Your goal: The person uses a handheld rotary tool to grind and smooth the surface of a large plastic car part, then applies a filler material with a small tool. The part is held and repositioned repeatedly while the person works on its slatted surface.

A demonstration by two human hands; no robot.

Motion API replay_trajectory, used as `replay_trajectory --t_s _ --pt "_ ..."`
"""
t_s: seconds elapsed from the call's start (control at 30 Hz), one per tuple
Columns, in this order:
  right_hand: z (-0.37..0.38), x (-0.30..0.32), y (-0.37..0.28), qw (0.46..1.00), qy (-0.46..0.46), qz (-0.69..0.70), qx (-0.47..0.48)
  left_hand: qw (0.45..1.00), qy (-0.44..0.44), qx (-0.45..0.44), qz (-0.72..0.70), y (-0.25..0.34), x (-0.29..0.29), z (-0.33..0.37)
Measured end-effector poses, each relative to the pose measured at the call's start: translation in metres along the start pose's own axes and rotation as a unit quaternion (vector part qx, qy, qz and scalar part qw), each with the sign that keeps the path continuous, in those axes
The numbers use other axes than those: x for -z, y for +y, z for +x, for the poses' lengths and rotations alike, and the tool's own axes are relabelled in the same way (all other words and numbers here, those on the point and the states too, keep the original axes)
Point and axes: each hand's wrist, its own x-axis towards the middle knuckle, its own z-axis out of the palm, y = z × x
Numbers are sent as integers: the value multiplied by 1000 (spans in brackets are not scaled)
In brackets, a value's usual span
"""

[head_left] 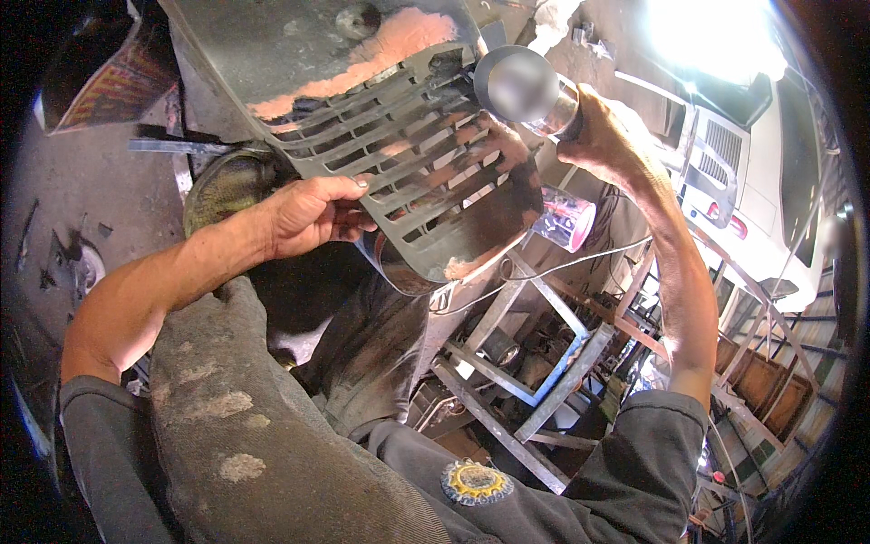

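Observation:
A dark panel with rows of long slots lies tilted across the upper middle. Pinkish-orange patches like filler cover parts of its face and slats. My left hand grips its near left edge, thumb on top and fingers curled beneath. At the panel's far right corner my right hand is wrapped round a metallic cylindrical object with a round dark-rimmed end. That end is blurred, so its exact kind does not show. Whether it touches the panel I cannot tell.
A paint-smeared can stands right of the panel. Below it are a metal frame and a thin hose or cable. A white vehicle is at the right. A patterned box-like piece lies far left.

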Motion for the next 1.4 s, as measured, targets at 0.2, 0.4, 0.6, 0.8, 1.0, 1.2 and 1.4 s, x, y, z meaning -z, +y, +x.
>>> replay_trajectory --t_s 0.2,0.4,0.6,0.8,1.0,1.2,1.4 --pt "-6 -1 5 1000 2 2 -3 1000 -4 3 9 1 -3 2" --pt "-5 -5 1 999 18 24 12 1000 9 -3 3 -1 2 -3" --pt "-19 -5 13 999 31 24 -9 1000 -13 0 2 0 0 2" --pt "-19 -8 16 998 33 41 24 1000 2 -5 2 -2 1 2" --pt "-23 -4 16 999 19 30 1 1000 -9 -2 12 0 -1 1" --pt "-18 -14 21 999 23 34 -7 1000 -1 -1 9 -1 3 -1" --pt "-36 -11 50 989 -64 131 20 1000 -3 3 13 0 0 1"
